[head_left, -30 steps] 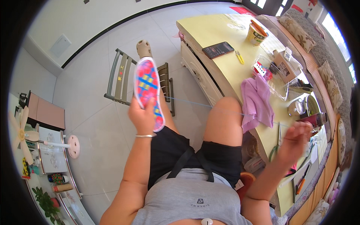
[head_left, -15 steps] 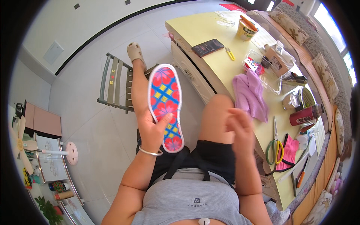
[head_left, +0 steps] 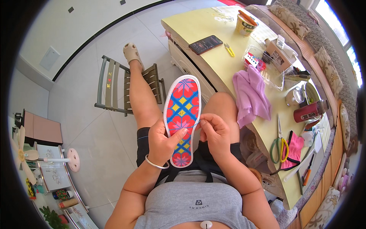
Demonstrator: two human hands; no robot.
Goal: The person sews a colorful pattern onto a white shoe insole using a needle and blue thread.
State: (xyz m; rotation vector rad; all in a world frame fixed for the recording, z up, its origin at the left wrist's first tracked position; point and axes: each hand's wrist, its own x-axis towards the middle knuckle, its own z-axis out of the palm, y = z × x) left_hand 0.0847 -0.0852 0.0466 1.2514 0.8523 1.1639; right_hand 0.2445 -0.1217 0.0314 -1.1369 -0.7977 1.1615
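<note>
An embroidered insole (head_left: 182,101), patterned in red, pink, blue and yellow with a white border, stands over my lap with its patterned face toward me. My left hand (head_left: 164,139) grips its left side, the thumb lying across the narrow middle. At its right edge my right hand (head_left: 215,131) pinches a thin blue thread (head_left: 195,124) that runs to the insole's face. Whether a needle is also between those fingertips is too small to tell.
To the right, a yellow-topped table (head_left: 213,70) carries a purple cloth (head_left: 251,93), scissors (head_left: 280,143), a phone (head_left: 206,44), yellow snips (head_left: 229,49), a clear tray (head_left: 267,72) and a red flask (head_left: 310,110). A folding chair (head_left: 114,86) stands ahead-left, a fan (head_left: 72,159) at far left.
My right hand has come in from the right to the insole's edge and now pinches the thread. The insole has shifted right and a little downward in my left hand.
</note>
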